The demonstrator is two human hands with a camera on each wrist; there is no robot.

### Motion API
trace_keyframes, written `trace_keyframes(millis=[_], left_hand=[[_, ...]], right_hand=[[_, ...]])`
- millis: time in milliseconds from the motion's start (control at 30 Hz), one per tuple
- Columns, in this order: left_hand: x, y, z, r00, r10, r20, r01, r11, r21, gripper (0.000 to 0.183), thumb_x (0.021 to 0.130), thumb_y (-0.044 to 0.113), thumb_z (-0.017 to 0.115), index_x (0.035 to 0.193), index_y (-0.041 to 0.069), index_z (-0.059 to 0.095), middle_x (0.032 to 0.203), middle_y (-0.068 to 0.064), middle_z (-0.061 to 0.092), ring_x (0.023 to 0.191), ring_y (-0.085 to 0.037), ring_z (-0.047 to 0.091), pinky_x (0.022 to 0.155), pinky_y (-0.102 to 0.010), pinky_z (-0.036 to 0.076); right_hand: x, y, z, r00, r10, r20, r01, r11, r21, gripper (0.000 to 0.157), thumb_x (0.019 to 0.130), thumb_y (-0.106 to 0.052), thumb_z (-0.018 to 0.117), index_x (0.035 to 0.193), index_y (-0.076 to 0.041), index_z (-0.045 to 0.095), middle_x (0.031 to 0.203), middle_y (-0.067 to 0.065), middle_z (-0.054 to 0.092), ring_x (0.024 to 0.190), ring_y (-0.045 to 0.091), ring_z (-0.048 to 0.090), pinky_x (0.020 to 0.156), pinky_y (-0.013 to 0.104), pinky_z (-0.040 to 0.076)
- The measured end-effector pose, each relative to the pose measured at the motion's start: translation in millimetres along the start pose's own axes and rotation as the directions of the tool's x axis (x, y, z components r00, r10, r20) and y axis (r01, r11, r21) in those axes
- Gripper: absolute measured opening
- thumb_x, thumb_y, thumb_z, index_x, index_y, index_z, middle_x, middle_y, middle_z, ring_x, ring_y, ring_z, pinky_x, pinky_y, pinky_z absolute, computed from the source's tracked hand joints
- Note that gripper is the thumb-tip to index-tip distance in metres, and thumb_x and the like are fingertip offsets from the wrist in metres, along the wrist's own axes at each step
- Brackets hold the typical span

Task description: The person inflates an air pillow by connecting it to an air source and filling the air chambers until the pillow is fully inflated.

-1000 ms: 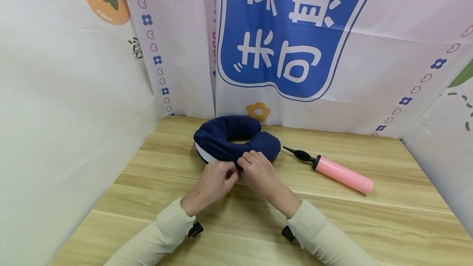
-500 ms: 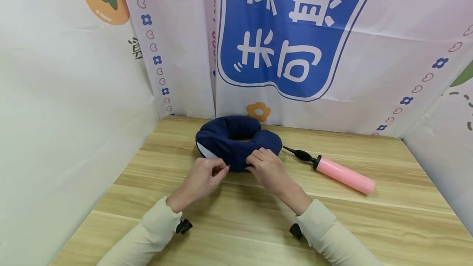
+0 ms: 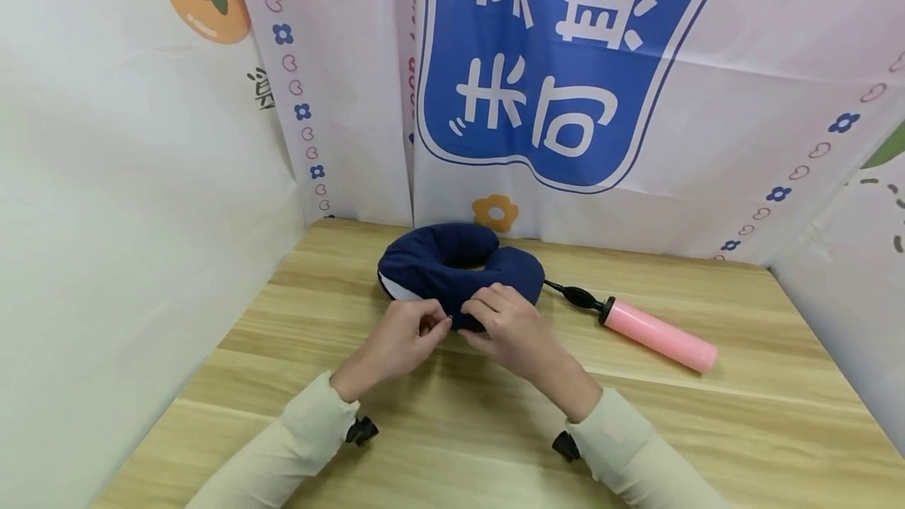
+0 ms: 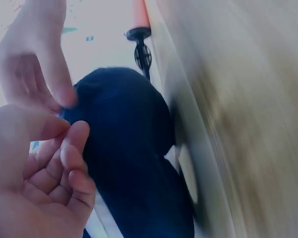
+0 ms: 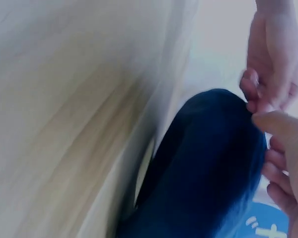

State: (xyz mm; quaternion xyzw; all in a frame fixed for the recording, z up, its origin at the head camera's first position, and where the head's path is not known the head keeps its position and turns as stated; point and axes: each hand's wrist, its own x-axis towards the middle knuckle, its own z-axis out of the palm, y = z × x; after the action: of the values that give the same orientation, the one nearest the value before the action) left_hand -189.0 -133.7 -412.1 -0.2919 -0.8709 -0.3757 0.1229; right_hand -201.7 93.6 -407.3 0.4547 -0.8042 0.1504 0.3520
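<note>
A navy U-shaped neck pillow (image 3: pixel 431 269) lies at the back of the table, with a white strip (image 3: pixel 397 287) showing along an opening at its left front edge. My left hand (image 3: pixel 399 336) is at the front edge; thumb and forefinger pinch a small shiny piece that looks like a zipper pull (image 3: pixel 449 318). Just right of it, my right hand (image 3: pixel 509 332) grips the pillow's edge, fingers on top and thumb below. In the left wrist view the pillow (image 4: pixel 134 148) fills the middle, beyond the curled fingers. The right wrist view shows both hands' fingertips close together at the cover's edge.
A pink hand pump (image 3: pixel 661 334) with a black nozzle lies right of the pillow, its tip close to the pillow's right end. The wooden table (image 3: pixel 467 446) meets a printed cloth backdrop (image 3: pixel 353 100) behind and at both sides.
My left hand first moved left, away from the right hand, then came back toward it. The right hand shifted right, then slightly back left. The pillow has slid a little to the right.
</note>
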Motion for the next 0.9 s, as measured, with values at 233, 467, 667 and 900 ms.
trace_keyframes(millis=[233, 467, 667, 900], left_hand=[[-2.2, -1.3, 6.5, 0.997, 0.064, -0.030, -0.065, 0.997, -0.039, 0.025, 0.099, 0.003, 0.070, 0.076, 0.013, 0.068, 0.065, 0.005, 0.062, 0.057, 0.004, 0.048, 0.054, -0.017, 0.044], [-8.8, -7.8, 2.0, 0.996, 0.072, -0.055, -0.075, 0.995, -0.071, 0.023, 0.097, 0.003, 0.072, 0.077, 0.012, 0.071, 0.065, 0.007, 0.062, 0.056, 0.004, 0.047, 0.051, -0.017, 0.042], [-8.6, -10.2, -7.9, 0.998, 0.044, -0.046, -0.047, 0.995, -0.088, 0.019, 0.099, 0.006, 0.072, 0.082, 0.015, 0.074, 0.067, 0.007, 0.063, 0.056, 0.002, 0.050, 0.052, -0.019, 0.045], [-7.8, -10.5, -11.7, 0.995, 0.044, -0.086, -0.049, 0.997, -0.056, 0.016, 0.098, 0.006, 0.073, 0.083, 0.011, 0.076, 0.068, 0.007, 0.064, 0.058, 0.004, 0.048, 0.051, -0.019, 0.045]], right_hand=[[2, -1, 9.0, 0.998, -0.045, 0.053, 0.051, 0.992, -0.115, 0.015, 0.087, -0.014, 0.088, 0.095, -0.008, 0.076, 0.095, 0.002, 0.071, 0.089, 0.018, 0.066, 0.083, 0.030, 0.057], [-6, 8, 10.5, 0.997, -0.081, -0.015, 0.080, 0.993, -0.082, 0.012, 0.088, -0.011, 0.085, 0.092, -0.007, 0.075, 0.092, 0.003, 0.072, 0.086, 0.018, 0.067, 0.082, 0.030, 0.058], [-14, 22, 6.1, 0.987, -0.126, -0.100, 0.122, 0.991, -0.054, 0.016, 0.084, -0.007, 0.087, 0.091, -0.006, 0.073, 0.091, 0.004, 0.073, 0.085, 0.018, 0.069, 0.081, 0.032, 0.059], [-17, 27, -7.4, 0.995, -0.058, -0.077, 0.056, 0.998, -0.020, 0.018, 0.083, -0.002, 0.087, 0.092, -0.005, 0.072, 0.091, 0.004, 0.071, 0.085, 0.020, 0.067, 0.078, 0.032, 0.058]])
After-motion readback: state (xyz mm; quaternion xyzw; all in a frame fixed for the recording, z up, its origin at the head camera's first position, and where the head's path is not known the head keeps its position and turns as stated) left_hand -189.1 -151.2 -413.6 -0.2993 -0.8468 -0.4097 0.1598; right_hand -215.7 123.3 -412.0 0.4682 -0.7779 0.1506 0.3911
